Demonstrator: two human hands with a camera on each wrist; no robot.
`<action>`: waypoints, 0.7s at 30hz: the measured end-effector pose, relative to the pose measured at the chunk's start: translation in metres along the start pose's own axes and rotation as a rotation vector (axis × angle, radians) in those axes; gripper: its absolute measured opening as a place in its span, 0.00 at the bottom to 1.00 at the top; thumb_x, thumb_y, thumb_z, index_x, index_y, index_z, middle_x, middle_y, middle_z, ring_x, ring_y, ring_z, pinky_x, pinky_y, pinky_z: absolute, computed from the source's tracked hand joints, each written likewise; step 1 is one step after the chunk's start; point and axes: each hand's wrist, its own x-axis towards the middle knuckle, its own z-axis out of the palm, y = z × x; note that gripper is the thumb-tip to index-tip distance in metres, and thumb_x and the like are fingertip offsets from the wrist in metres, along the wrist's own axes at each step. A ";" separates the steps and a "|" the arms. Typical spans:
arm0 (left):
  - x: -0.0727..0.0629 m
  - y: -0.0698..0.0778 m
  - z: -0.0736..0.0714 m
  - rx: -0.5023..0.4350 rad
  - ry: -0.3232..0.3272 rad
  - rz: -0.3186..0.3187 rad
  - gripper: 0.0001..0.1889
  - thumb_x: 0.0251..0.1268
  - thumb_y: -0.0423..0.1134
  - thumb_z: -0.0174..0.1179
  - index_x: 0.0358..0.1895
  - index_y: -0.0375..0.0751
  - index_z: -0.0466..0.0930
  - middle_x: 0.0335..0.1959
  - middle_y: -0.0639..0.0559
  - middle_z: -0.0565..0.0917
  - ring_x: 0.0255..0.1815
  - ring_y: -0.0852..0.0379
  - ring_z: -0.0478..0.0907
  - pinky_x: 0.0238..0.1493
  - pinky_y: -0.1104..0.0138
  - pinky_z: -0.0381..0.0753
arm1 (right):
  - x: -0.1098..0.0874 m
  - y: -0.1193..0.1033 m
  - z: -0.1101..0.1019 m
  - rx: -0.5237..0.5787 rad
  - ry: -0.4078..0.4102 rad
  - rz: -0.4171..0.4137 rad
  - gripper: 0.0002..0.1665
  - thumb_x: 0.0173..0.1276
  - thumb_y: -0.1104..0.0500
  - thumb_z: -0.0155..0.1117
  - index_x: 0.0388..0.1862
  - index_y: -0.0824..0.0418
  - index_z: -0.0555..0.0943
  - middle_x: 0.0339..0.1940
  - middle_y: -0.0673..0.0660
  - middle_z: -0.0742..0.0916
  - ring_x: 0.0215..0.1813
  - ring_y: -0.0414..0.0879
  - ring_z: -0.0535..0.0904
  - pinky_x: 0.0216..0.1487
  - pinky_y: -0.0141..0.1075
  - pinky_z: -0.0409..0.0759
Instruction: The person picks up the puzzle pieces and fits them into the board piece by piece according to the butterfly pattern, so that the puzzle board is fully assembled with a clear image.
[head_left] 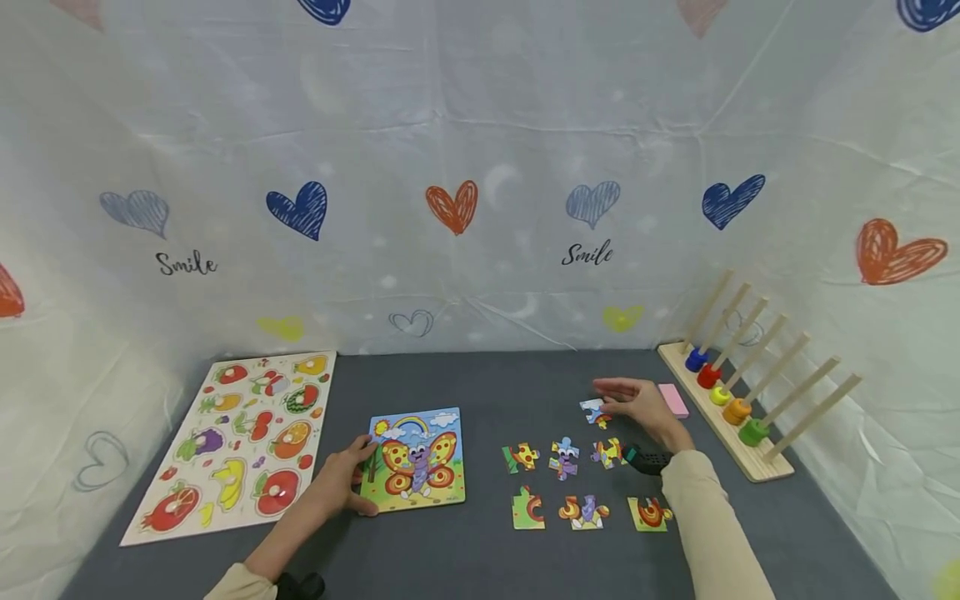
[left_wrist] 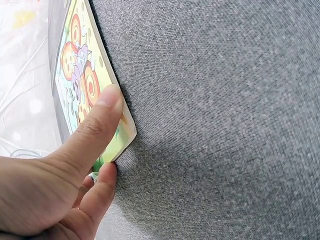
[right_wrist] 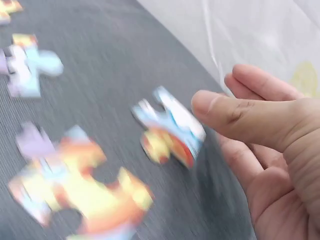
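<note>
My left hand (head_left: 347,481) grips the left edge of a square butterfly picture board (head_left: 420,467), which lies flat on the grey cloth. In the left wrist view the thumb (left_wrist: 109,100) lies on top of the board's corner, with the fingers at its side. Over on the right, my right hand (head_left: 641,407) is beside a blue-sky jigsaw piece (right_wrist: 175,125), its thumb close to the piece's edge and its fingers loosely extended. Whether it touches the piece I cannot tell. Several other jigsaw pieces (head_left: 564,458) lie in two rows nearer the front.
A fruit puzzle board (head_left: 251,425) lies at the far left. At the right stands a wooden peg rack (head_left: 738,417) with coloured rings, and a pink block (head_left: 673,401) rests beside it. A heart-printed sheet (head_left: 450,283) hangs behind the table.
</note>
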 end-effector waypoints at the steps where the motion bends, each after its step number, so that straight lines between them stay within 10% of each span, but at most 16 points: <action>1: 0.000 0.000 0.001 0.004 0.001 0.000 0.48 0.32 0.37 0.81 0.63 0.22 0.68 0.65 0.27 0.66 0.44 0.45 0.72 0.53 0.48 0.73 | -0.002 0.002 -0.005 -0.012 0.007 0.017 0.29 0.61 0.74 0.64 0.62 0.77 0.70 0.61 0.75 0.74 0.62 0.59 0.74 0.51 0.31 0.76; 21: 0.001 -0.002 0.002 -0.006 0.006 -0.002 0.48 0.31 0.37 0.81 0.63 0.22 0.68 0.65 0.28 0.66 0.45 0.44 0.73 0.51 0.49 0.75 | 0.001 0.000 -0.013 -0.342 -0.066 0.108 0.26 0.60 0.68 0.69 0.58 0.71 0.77 0.54 0.69 0.82 0.47 0.49 0.80 0.48 0.32 0.78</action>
